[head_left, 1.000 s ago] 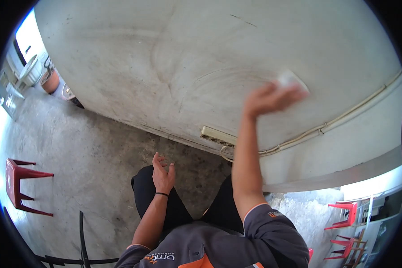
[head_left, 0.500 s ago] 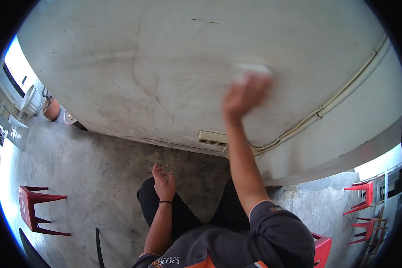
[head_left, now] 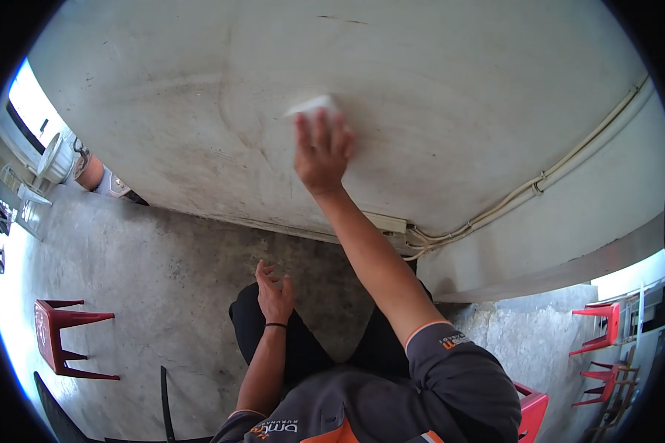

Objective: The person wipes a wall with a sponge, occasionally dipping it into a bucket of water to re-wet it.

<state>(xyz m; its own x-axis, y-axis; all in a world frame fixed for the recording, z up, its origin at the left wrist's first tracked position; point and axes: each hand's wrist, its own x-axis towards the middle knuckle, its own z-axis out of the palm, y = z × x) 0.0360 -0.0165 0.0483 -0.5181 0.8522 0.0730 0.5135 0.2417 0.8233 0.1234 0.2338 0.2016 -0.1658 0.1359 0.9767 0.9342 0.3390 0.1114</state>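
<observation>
My right hand [head_left: 322, 151] presses a folded white cloth [head_left: 318, 105] flat against the pale wall [head_left: 170, 118]. The cloth's top edge sticks out past my fingertips, and the rest lies hidden under them. Grey smudges and streaks mark the wall around it. Down by my left knee, my left hand [head_left: 275, 292] hovers with loosely spread fingers and holds nothing. A dark band circles that wrist.
Low on the wall sits a socket strip [head_left: 384, 221], partly behind my right forearm, with cables [head_left: 495, 210] running up to the right. A red stool [head_left: 55, 340] stands on the concrete floor [head_left: 155, 273] at left. More red stools [head_left: 602, 325] stand at right.
My right hand has slid left across the wall with the white cloth, and its forearm now covers part of the socket strip. My left hand has hardly moved.
</observation>
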